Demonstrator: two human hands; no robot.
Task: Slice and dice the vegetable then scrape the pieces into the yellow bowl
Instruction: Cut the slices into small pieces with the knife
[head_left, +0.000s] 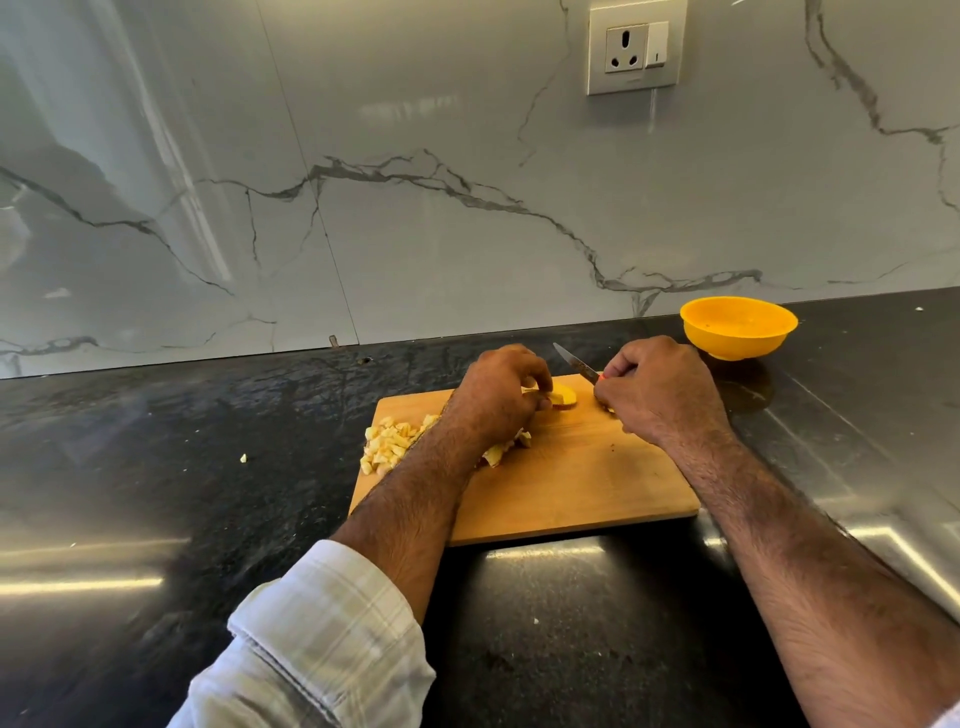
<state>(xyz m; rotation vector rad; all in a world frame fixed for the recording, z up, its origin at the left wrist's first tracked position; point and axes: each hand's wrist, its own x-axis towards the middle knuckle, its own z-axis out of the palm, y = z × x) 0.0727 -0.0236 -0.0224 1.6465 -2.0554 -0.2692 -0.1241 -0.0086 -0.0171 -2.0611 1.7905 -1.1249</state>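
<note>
A wooden cutting board (571, 483) lies on the dark counter. My left hand (501, 395) pinches a pale yellow vegetable slice (563, 397) near the board's far edge. My right hand (657, 389) grips a small knife (575, 362) by its orange handle, the blade pointing up and to the left above the board. A heap of diced pieces (387, 447) lies on the board's left end, partly hidden by my left forearm. The yellow bowl (737, 327) stands behind my right hand, near the wall.
The black stone counter (208, 441) runs under a marble-look wall with a socket (636, 47). A stray vegetable bit (242, 458) lies on the counter left of the board. A steel surface (857, 467) lies to the right.
</note>
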